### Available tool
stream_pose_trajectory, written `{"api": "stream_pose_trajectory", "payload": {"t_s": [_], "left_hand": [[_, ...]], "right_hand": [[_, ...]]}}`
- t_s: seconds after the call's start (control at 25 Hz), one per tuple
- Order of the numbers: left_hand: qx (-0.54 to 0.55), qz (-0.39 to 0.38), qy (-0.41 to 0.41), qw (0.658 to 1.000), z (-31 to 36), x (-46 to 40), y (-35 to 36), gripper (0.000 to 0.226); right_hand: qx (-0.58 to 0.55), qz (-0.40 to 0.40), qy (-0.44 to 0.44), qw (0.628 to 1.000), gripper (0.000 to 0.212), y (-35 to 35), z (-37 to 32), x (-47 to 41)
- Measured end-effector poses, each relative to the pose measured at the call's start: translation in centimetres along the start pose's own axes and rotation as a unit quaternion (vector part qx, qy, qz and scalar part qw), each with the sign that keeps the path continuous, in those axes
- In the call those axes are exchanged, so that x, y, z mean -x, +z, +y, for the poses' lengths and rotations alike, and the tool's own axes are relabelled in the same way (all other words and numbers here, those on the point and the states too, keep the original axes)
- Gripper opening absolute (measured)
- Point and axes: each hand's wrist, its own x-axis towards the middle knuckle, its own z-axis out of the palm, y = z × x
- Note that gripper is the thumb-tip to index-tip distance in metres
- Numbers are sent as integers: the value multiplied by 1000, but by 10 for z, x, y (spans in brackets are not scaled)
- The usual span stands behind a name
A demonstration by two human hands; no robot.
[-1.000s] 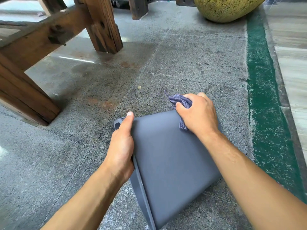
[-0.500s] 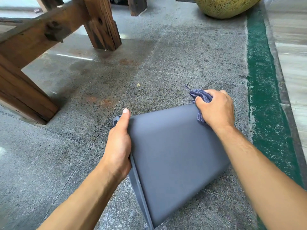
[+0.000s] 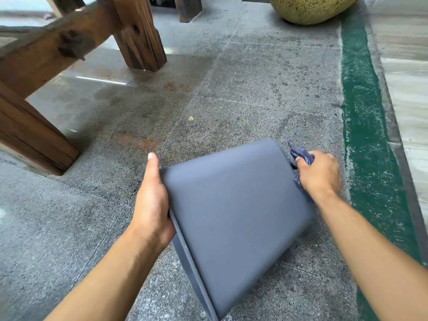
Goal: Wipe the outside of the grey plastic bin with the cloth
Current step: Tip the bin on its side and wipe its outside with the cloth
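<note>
Bin on floor between hands; cloth at bin's right.

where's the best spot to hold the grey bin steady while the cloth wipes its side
Judging by its pose, the rim lip on the left. The grey bin is tipped over on the floor with its mouth toward the person, so the raised rim gives fingers an edge. The left hand already grips there, thumb along the wall, leaving the right hand and cloth free.

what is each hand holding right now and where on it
The left hand grips the grey plastic bin by its rim edge, thumb along the side. The right hand holds the bunched cloth against the bin's right side.
</note>
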Motion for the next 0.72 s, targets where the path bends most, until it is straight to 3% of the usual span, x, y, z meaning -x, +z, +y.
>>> {"api": "stream_pose_trajectory", "payload": {"t_s": [0.16, 0.24, 0.36, 0.44, 0.6, 0.72], "left_hand": [[7, -8, -16, 1000, 4, -2, 4, 73], [8, 0, -12, 1000, 5, -4, 6, 65], [28, 7, -32, 999, 9, -6, 6, 68], [34, 12, -36, 999, 10, -9, 6, 69], [90, 9, -24, 996, 19, -12, 5, 50], [180, -11, -29, 983, 24, -13, 2, 68]], "right_hand": [[10, 5, -16, 1000, 43, -4, 12, 13], [8, 6, -68, 998, 56, -9, 12, 17], [-3, -10, -125, 992, 51, -19, 9, 26], [-16, -61, -180, 982, 48, -26, 8, 38], [-19, -175, -298, 938, 44, -34, -2, 61], [-32, -188, -331, 924, 25, -47, -21, 77]]}}
